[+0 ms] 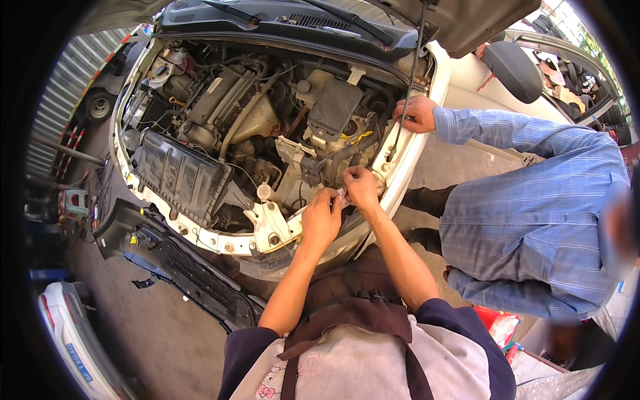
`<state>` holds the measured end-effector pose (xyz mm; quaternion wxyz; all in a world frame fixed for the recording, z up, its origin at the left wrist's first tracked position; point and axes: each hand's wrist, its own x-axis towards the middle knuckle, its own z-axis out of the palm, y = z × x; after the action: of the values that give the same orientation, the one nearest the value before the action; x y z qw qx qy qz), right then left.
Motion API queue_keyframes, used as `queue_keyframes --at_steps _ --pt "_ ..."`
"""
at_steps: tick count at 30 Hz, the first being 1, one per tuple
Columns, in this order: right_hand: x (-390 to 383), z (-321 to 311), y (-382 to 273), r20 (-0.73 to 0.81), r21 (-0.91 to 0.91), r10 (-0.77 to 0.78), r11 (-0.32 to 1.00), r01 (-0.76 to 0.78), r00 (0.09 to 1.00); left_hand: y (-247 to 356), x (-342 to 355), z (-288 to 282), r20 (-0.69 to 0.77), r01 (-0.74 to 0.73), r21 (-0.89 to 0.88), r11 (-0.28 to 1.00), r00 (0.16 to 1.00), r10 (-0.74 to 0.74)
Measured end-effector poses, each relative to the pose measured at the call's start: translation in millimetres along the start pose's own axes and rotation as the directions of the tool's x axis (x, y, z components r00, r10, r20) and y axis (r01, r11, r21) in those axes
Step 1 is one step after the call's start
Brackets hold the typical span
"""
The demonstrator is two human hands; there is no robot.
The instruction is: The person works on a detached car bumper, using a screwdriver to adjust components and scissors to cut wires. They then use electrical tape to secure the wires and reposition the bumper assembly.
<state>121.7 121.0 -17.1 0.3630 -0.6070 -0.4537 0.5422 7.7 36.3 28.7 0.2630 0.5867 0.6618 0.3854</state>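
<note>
An open engine bay (220, 113) of a white car is below me, with a black plastic housing (177, 177) at its front left and a battery (333, 107) toward the right. At the front right corner, beside the white body edge (270, 223), both my hands meet over something small and pale. My left hand (323, 217) has its fingers closed around it, and my right hand (360, 187) pinches at the same spot just to the right. The item is too small and covered to name.
A co-worker (520, 220) in a blue checked shirt stands at the right, a hand (413, 113) on the fender beside the hood stay (410, 87). A detached black bumper (167, 260) lies at lower left. Another white car (67, 327) and a corrugated wall (63, 100) are at the left.
</note>
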Motion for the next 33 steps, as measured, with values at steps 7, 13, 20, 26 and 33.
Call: queue_keyframes --at_steps 7,13,20,26,33 --pt "-8 8 2 -0.085 -0.372 -0.249 0.906 0.201 0.965 -30 1 6 0.318 0.265 -0.262 0.928 0.932 -0.176" --pt "-10 9 -2 -0.1 -0.334 -0.201 0.93 0.157 0.975 -26 -3 11 0.421 0.464 -0.654 0.597 0.879 -0.223" --pt "17 -2 25 -0.116 0.087 -0.012 0.996 0.022 0.993 -17 -24 -11 0.354 0.344 -0.857 0.384 0.934 -0.045" --pt "13 -30 -4 0.25 0.726 0.135 0.629 -0.278 0.959 -13 13 16 0.083 -0.051 -0.398 0.916 0.992 0.091" --pt "3 -47 -17 0.157 0.676 -0.046 0.733 -0.073 0.987 8 59 49 0.014 -0.04 -0.375 0.926 0.999 0.049"
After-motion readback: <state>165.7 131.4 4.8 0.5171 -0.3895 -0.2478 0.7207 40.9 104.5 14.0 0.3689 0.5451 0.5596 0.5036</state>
